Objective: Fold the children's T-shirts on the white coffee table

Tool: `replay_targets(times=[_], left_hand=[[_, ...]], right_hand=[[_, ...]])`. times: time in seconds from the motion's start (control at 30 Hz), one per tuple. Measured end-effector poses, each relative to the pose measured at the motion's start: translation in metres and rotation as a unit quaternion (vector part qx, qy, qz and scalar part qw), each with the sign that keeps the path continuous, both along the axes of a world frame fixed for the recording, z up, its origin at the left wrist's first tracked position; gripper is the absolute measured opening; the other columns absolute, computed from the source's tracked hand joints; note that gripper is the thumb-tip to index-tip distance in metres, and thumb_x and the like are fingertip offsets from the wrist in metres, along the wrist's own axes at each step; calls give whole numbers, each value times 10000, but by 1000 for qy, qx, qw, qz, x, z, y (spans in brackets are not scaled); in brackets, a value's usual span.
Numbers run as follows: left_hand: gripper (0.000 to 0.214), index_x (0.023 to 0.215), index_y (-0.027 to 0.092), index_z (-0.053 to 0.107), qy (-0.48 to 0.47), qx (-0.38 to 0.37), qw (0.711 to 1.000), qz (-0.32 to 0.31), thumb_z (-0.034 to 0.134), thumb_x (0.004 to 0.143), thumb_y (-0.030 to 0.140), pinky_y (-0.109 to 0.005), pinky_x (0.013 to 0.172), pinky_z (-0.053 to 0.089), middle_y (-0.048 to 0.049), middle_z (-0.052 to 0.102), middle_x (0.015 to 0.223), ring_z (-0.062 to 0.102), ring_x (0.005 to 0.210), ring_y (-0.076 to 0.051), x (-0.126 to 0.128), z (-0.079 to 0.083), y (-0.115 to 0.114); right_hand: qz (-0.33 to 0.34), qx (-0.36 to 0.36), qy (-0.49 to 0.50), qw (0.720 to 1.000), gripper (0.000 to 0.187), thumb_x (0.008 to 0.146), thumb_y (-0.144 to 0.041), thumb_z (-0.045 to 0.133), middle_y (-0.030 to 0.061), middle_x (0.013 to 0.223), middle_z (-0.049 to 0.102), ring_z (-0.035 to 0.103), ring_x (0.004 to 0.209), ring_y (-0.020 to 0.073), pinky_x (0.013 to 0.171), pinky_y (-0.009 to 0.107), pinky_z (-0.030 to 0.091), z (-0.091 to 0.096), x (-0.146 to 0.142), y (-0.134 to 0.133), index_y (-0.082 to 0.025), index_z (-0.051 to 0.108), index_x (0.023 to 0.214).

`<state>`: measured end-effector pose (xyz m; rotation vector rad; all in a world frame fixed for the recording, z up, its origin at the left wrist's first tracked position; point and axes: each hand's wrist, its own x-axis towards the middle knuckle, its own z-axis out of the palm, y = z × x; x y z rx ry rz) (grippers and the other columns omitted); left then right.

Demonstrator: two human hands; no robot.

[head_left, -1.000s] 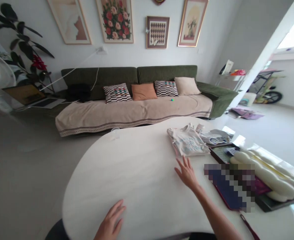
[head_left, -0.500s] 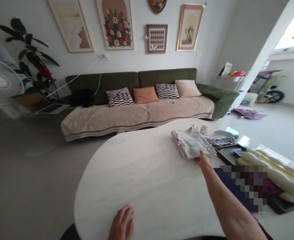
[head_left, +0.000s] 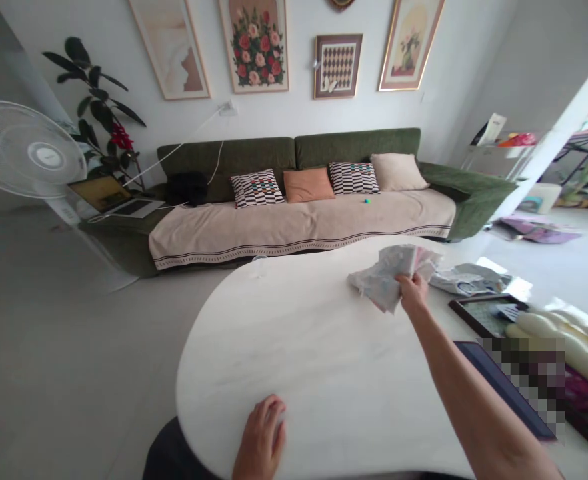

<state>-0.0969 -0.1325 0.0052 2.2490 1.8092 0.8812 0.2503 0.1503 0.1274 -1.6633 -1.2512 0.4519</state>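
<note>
My right hand (head_left: pixel 413 293) is stretched out over the white oval table (head_left: pixel 299 340) and grips a folded pale cloth (head_left: pixel 391 277) with a light blue print. One side of the cloth is lifted off the tabletop and droops at its left end. My left hand (head_left: pixel 261 440) lies flat on the table's near edge, fingers together, holding nothing. More crumpled pale fabric (head_left: pixel 467 280) lies just right of the held cloth.
A dark framed tray (head_left: pixel 479 313), a dark blue flat item (head_left: pixel 504 393) and cream wavy cushions (head_left: pixel 569 340) crowd the table's right side. Beyond stand a green sofa (head_left: pixel 314 193) with pillows, a standing fan (head_left: pixel 27 150), a laptop (head_left: pixel 111 197) and a plant (head_left: pixel 101 120).
My right hand reached forward to the folded cloth, closed on it and raised it from the table. My left hand slid slightly back toward the near edge. The view shifted left.
</note>
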Motion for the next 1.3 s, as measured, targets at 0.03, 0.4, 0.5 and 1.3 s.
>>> replay_targets(times=[0.03, 0.4, 0.5, 1.3], left_hand=[[267, 1048, 216, 573, -14, -8, 1000, 2, 443, 817, 245, -357, 849, 488, -96, 578, 1067, 555, 991, -204, 1, 1, -1], [431, 1110, 182, 412, -468, -69, 855, 213, 450, 779, 457, -344, 757, 510, -95, 541, 1010, 587, 881, -193, -15, 4, 1], [583, 1201, 188, 311, -538, -76, 784, 301, 465, 749, 522, -329, 660, 526, -104, 509, 1029, 600, 808, -187, -35, 11, 0], [493, 1068, 183, 492, -176, -92, 948, 248, 497, 692, 502, -302, 764, 456, -68, 608, 985, 580, 924, -225, -177, 38, -6]], right_hand=[[17, 0, -3, 1000, 295, 744, -274, 404, 105, 784, 588, 551, 745, 228, 635, 355, 455, 7, -14, -11, -135, 549, 960], [437, 7, -186, 880, 251, 779, -256, 511, 60, 980, 570, 557, 870, 173, 792, 293, 435, -23, -143, -205, -208, 559, 1020], [354, -4, -168, 920, 324, 793, -233, 487, 100, 1084, 544, 472, 1086, 226, 908, 370, 385, -48, -141, -212, -190, 510, 1113], [406, -83, -106, 904, 422, 748, -195, 505, 25, 937, 645, 615, 842, 173, 760, 286, 458, -65, -275, -215, -225, 454, 1166]])
